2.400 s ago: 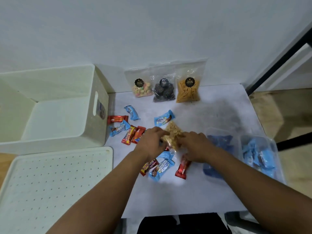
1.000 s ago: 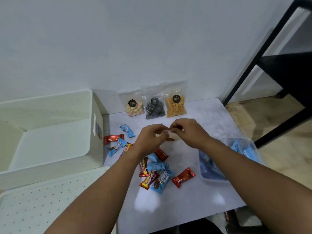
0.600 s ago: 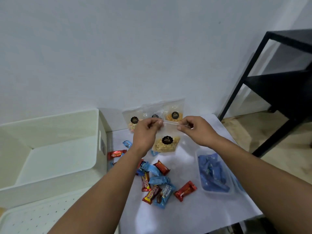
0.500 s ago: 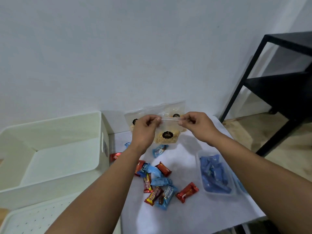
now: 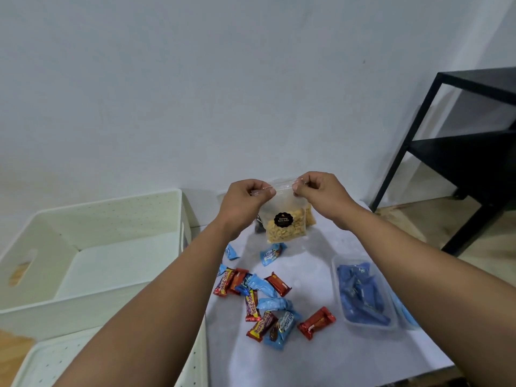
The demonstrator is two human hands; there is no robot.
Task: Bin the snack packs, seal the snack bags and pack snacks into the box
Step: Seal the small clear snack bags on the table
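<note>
I hold a clear zip bag of pale yellow snacks [image 5: 284,229] with a round black label in the air above the table's back edge. My left hand [image 5: 245,203] pinches the left end of its top strip and my right hand [image 5: 321,195] pinches the right end. Several red and blue snack packs [image 5: 265,300] lie scattered on the white table [image 5: 321,358] below. A clear tub of blue packs [image 5: 363,294] sits on the right. The cream box [image 5: 97,263] stands open on the left. Other snack bags behind the held one are mostly hidden.
A perforated cream lid [image 5: 50,364] lies at the front left. A second clear tub [image 5: 405,314] peeks out beside my right forearm. A black metal shelf frame [image 5: 458,152] stands at the right, on a wooden floor. A white wall runs behind the table.
Both hands lifted the yellow snack bag off the table and raised it, pinching its top strip at each end. The view tilted upward, showing more wall and the black shelf.
</note>
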